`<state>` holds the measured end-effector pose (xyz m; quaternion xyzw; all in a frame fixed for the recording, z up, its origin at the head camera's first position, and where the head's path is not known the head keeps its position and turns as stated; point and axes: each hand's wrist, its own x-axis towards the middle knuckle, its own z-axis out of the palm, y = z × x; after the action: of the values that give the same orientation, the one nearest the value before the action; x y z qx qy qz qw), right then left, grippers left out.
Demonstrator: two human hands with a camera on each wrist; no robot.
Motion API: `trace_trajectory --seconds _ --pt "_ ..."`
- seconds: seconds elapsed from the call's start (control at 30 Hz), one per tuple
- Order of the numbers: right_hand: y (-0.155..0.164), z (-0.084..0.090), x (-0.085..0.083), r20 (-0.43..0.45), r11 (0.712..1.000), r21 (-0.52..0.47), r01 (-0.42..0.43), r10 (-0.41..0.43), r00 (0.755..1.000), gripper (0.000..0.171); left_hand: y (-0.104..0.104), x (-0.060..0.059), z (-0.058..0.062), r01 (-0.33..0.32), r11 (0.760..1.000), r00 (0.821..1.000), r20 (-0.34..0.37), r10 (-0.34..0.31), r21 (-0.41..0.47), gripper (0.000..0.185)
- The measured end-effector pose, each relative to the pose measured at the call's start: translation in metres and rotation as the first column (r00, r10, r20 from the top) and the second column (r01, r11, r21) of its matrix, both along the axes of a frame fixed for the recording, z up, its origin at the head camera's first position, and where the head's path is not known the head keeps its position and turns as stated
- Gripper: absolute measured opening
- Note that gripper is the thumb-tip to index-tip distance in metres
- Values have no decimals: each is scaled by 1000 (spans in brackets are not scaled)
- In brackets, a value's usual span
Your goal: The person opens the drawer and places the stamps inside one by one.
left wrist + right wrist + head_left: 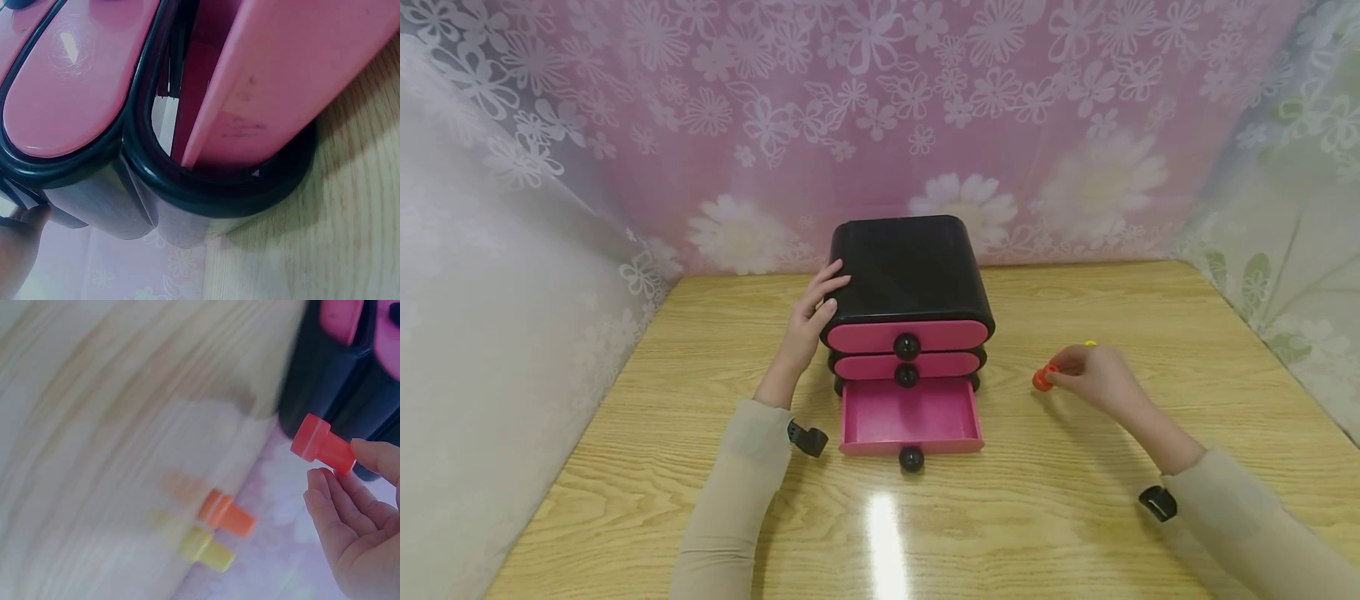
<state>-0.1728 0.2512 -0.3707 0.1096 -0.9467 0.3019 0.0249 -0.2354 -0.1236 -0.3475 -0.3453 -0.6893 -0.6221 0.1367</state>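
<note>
A black drawer unit (pixel 902 267) with pink drawer fronts stands in the middle of the table. Its bottom drawer (pixel 910 412) is pulled out, with nothing visible inside. My left hand (pixel 811 321) rests against the unit's left side, fingers lying over the top edge; only a bit of this hand shows in the left wrist view. To the right of the unit, my right hand (pixel 1093 379) pinches a small red peg (pixel 322 444) with a wide round end, between thumb and fingertips. An orange peg (pixel 226 512) and a yellow peg (pixel 207 548) stand on the table near it.
The wooden table (pixel 1037 517) reaches back to a pink floral cloth (pixel 850 125). Pale floral cloth also hangs at both sides. The open drawer's black knob (pixel 912 459) juts toward the front. The upper two drawers are closed.
</note>
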Motion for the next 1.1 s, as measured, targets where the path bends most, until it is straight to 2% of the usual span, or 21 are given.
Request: trace_trajectory --seconds 0.2,0.4,0.63,0.9,1.1 --pt "-22 8 10 -19 998 -27 -53 52 998 19 1 5 5 -8 1000 1000 5 8 -3 35" --pt "-44 13 17 -24 992 -59 -113 112 993 17 1 4 3 -5 1000 1000 5 5 1 36" --pt "-68 14 20 -7 977 -111 -183 184 983 15 -4 -13 -13 9 1000 1000 12 -9 12 37" --pt "-98 13 21 -28 963 -103 -250 248 968 12 -5 -17 -17 7 1000 1000 12 -7 19 63" --pt "-118 7 22 -15 956 -103 -274 274 962 12 -4 -17 -17 6 1000 1000 6 -6 23 63"
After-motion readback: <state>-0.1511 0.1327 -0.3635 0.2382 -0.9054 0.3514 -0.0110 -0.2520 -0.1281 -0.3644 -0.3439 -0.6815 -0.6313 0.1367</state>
